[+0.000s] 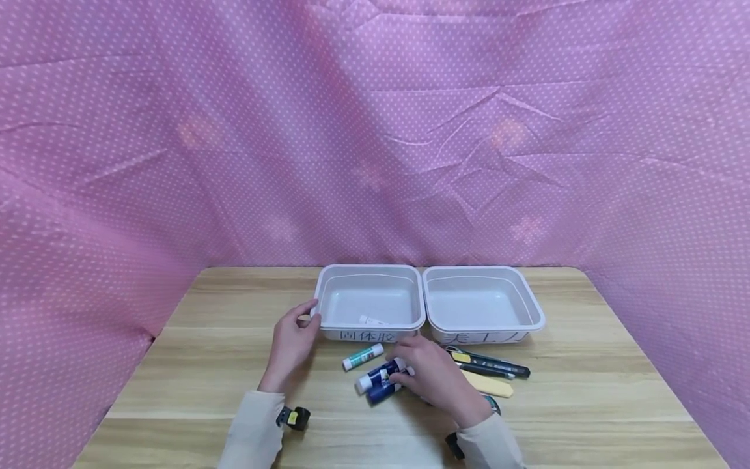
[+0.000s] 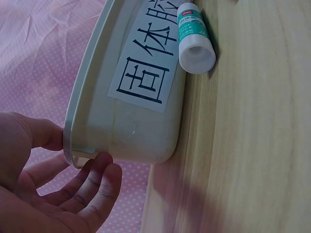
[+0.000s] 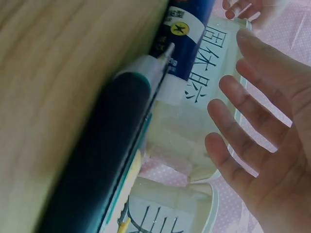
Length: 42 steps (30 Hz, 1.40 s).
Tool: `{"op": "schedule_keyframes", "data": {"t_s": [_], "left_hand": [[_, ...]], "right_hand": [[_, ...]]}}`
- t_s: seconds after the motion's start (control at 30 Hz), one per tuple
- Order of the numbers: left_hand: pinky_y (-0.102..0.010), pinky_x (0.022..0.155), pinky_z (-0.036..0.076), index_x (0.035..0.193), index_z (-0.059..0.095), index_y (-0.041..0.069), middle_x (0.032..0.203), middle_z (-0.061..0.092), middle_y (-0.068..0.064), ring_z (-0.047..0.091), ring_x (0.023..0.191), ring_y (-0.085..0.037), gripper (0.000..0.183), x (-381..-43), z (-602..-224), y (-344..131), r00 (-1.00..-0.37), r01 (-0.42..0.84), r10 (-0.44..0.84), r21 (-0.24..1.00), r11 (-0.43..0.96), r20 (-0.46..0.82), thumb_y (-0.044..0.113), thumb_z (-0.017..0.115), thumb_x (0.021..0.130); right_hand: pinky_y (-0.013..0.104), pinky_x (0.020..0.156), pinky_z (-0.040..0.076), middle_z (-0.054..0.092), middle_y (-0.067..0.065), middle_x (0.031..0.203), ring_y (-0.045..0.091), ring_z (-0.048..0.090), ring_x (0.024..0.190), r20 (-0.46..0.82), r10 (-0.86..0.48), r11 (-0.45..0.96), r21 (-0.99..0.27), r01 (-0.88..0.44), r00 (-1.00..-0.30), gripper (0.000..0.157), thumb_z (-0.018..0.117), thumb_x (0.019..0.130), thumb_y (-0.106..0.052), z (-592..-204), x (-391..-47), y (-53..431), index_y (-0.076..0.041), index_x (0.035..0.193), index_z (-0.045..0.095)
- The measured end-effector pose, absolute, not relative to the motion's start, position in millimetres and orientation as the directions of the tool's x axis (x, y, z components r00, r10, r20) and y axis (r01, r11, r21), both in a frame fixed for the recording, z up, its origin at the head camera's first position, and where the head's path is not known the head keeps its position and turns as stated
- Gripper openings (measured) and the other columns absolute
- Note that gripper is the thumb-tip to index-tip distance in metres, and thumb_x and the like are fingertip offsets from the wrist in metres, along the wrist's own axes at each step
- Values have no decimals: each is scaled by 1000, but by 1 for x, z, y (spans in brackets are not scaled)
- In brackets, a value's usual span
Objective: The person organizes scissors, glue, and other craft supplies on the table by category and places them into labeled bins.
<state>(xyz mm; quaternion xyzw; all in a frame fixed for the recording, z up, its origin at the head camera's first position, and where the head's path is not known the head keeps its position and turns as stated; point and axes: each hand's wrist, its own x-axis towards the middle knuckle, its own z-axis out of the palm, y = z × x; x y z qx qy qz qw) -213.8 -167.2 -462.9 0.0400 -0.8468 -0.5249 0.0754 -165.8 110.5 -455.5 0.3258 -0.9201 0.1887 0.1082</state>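
My left hand (image 1: 293, 340) holds the front left corner of the left white plastic box (image 1: 370, 296), thumb and fingers about its rim. A white label with dark characters is on the box front. My right hand (image 1: 432, 374) hovers with spread fingers over two dark blue glue sticks (image 1: 381, 375), holding nothing in the right wrist view. A green and white glue stick (image 1: 363, 357) lies just in front of the left box. Inside that box is a small white stick-like thing (image 1: 372, 320), partly hidden by the front wall.
A second labelled white box (image 1: 482, 303) stands to the right, beside the first. Black utility knives (image 1: 498, 366) and a yellow one (image 1: 489, 384) lie in front of it, partly behind my right hand. Pink dotted cloth (image 1: 375, 163) hangs behind the wooden table (image 1: 193, 391).
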Motion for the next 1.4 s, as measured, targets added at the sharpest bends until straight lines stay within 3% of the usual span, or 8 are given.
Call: {"op": "schedule_keyframes", "data": {"t_s": [0.67,0.93,1.4], "left_hand": [[-20,65,53,143,58,5,132,61,-20,65,94,-24,43,-216,-464,-169,-986,13,-143,890,456,87,14,60,101],[-19,64,53,142,59,4,133,61,-21,66,91,-22,42,-215,-464,-167,-985,25,-143,896,443,98,12,60,101],[-20,64,53,141,59,3,131,62,-21,66,92,-24,42,-215,-462,-167,-984,20,-147,892,451,96,12,60,101]], "right_hand": [[39,89,54,72,-4,109,18,62,103,197,-534,758,-318,-569,-822,18,80,89,-23,-469,-170,104,-20,106,78],[38,85,55,69,-5,101,16,62,98,173,-532,759,-337,-557,-829,7,80,89,-21,-467,-169,104,-20,95,78],[30,75,53,72,-9,97,7,64,88,90,-590,727,-373,-576,-802,11,76,91,-26,-464,-168,108,-21,100,80]]}}
